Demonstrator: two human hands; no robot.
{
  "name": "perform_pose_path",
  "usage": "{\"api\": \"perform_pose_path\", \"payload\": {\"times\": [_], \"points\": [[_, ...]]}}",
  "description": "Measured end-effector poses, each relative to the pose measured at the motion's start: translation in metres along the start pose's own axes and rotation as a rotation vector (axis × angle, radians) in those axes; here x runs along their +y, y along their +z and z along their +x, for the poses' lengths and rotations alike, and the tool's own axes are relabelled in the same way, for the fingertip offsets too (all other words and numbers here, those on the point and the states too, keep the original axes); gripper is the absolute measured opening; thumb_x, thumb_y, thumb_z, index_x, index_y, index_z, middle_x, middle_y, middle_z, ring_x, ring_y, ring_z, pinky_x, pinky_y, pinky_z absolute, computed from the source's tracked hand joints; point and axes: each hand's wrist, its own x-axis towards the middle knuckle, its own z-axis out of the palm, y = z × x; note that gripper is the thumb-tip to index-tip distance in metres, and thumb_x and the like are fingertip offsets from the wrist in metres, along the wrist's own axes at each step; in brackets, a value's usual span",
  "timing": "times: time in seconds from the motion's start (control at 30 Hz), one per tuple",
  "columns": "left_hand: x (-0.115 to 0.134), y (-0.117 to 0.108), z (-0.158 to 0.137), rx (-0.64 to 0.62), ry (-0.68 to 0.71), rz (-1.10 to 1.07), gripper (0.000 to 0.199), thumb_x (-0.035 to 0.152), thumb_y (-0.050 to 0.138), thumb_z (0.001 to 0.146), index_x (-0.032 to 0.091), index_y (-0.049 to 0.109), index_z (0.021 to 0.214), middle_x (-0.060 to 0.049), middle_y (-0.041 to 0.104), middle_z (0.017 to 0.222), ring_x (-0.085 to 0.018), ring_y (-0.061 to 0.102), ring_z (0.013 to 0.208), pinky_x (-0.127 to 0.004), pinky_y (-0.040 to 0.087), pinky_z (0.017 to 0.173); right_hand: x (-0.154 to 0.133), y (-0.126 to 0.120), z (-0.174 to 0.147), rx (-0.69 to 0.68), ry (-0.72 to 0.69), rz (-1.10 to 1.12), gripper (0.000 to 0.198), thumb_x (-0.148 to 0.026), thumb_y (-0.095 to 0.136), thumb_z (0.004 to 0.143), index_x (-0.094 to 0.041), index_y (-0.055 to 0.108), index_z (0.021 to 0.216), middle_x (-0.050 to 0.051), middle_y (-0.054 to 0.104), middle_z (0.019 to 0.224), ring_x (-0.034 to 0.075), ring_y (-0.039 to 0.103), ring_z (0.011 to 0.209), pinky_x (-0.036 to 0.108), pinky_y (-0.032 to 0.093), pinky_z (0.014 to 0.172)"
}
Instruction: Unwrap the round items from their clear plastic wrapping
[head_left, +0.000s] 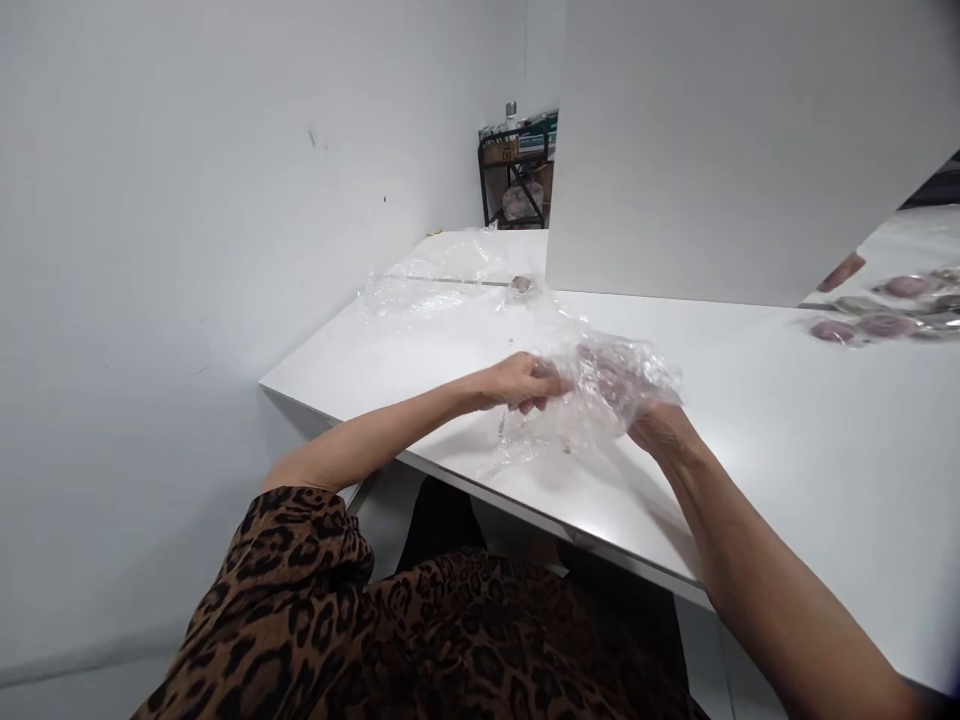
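My left hand (531,383) is closed, its fingers pinching the near left part of a crumpled clear plastic bag (585,415). Pinkish shapes show blurrily through the film on its right side; whether they are objects or part of my hand, I cannot tell. At the bag's right edge is my right hand (658,422), its fingers covered by the shiny plastic. Just beyond the bag, a small wrapped brownish-pink item (521,287) lies on the white table (750,430). To its left spreads more loose clear film (427,285).
A large white panel (712,150) stands at the back of the table. Packets with round pink items (889,326) lie at the far right, and part of a person's hand (841,271) shows beside the panel. A dark shelf rack (515,170) stands behind, and a wall (225,180) rises at left.
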Motion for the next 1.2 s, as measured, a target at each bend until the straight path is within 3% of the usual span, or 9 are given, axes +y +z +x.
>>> {"api": "perform_pose_path", "payload": {"times": [0.23,0.33,0.43,0.53,0.63,0.73,0.87,1.0,1.2], "points": [[0.019,-0.158,0.037,0.73,-0.047,-0.147,0.02,0.036,0.074,0.091,0.019,0.066,0.083,-0.004,0.066,0.072,-0.008,0.05,0.054,-0.022,0.037,0.046,0.004,-0.012,0.012,0.154,0.052,-0.012,0.032,-0.04,0.087,0.074,-0.025,0.077,0.1,0.004,0.073,0.093,0.018,0.067,0.078,0.034,0.053,0.068],[0.023,-0.226,0.05,1.02,-0.053,-0.267,0.03,0.043,0.062,0.101,0.019,0.065,0.118,-0.008,0.073,0.107,-0.011,0.066,0.087,-0.023,0.057,0.074,0.006,-0.013,0.014,0.183,0.068,-0.041,0.031,-0.039,0.087,0.073,-0.024,0.077,0.098,0.004,0.072,0.089,0.017,0.065,0.076,0.032,0.051,0.066],[0.012,-0.254,0.057,1.242,-0.101,-0.332,0.056,0.049,0.053,0.105,0.017,0.041,0.149,-0.014,0.053,0.152,-0.018,0.058,0.131,-0.035,0.053,0.109,0.007,-0.015,0.014,0.217,0.103,-0.098,0.031,-0.037,0.085,0.073,-0.022,0.076,0.099,0.004,0.071,0.09,0.017,0.065,0.078,0.033,0.051,0.068],[-0.015,-0.231,0.065,1.424,-0.16,-0.25,0.071,0.036,0.064,0.099,0.018,0.027,0.158,-0.018,0.029,0.169,-0.027,0.036,0.155,-0.045,0.039,0.124,0.008,-0.016,0.013,0.249,0.135,-0.19,0.03,-0.038,0.08,0.076,-0.022,0.073,0.1,0.006,0.071,0.094,0.019,0.064,0.08,0.036,0.052,0.071],[-0.049,-0.166,0.073,1.394,-0.047,0.095,0.07,0.026,0.069,0.096,0.02,0.035,0.157,-0.017,0.038,0.162,-0.028,0.04,0.151,-0.043,0.038,0.123,0.013,-0.019,0.012,0.214,0.136,-0.359,0.033,-0.044,0.075,0.081,-0.021,0.072,0.105,0.009,0.072,0.101,0.022,0.064,0.085,0.04,0.053,0.076],[-0.072,-0.084,0.071,0.798,0.036,0.311,0.045,0.03,0.059,0.103,0.009,0.056,0.143,-0.02,0.06,0.138,-0.023,0.063,0.116,-0.04,0.047,0.109,0.027,-0.026,0.016,0.159,0.085,-0.578,0.047,-0.058,0.069,0.085,-0.02,0.07,0.112,0.014,0.071,0.115,0.027,0.065,0.095,0.046,0.054,0.083],[-0.072,-0.001,0.06,0.257,0.146,0.604,0.075,0.062,0.069,0.09,0.019,0.056,0.15,-0.018,0.057,0.141,-0.032,0.059,0.122,-0.049,0.047,0.108,0.056,-0.036,0.031,0.082,-0.042,-0.819,0.063,-0.068,0.051,0.094,-0.017,0.065,0.128,0.021,0.067,0.134,0.038,0.06,0.123,0.058,0.047,0.105],[-0.06,0.032,0.058,0.175,0.231,0.857,0.06,0.054,0.065,0.092,0.02,0.062,0.141,-0.015,0.06,0.129,-0.034,0.056,0.119,-0.05,0.047,0.106,0.072,-0.034,0.042,0.017,0.03,-1.008,0.064,-0.054,0.041,0.1,-0.014,0.054,0.148,0.023,0.056,0.153,0.043,0.047,0.141,0.064,0.037,0.115],[-0.068,0.047,0.061,0.267,0.286,1.004,0.035,0.026,0.049,0.102,0.011,0.064,0.129,-0.018,0.068,0.123,-0.03,0.059,0.116,-0.045,0.048,0.106,0.067,-0.034,0.038,-0.182,-0.026,-1.174,0.048,-0.042,0.035,0.104,-0.023,0.06,0.141,0.018,0.061,0.145,0.039,0.054,0.127,0.059,0.043,0.105]]}}
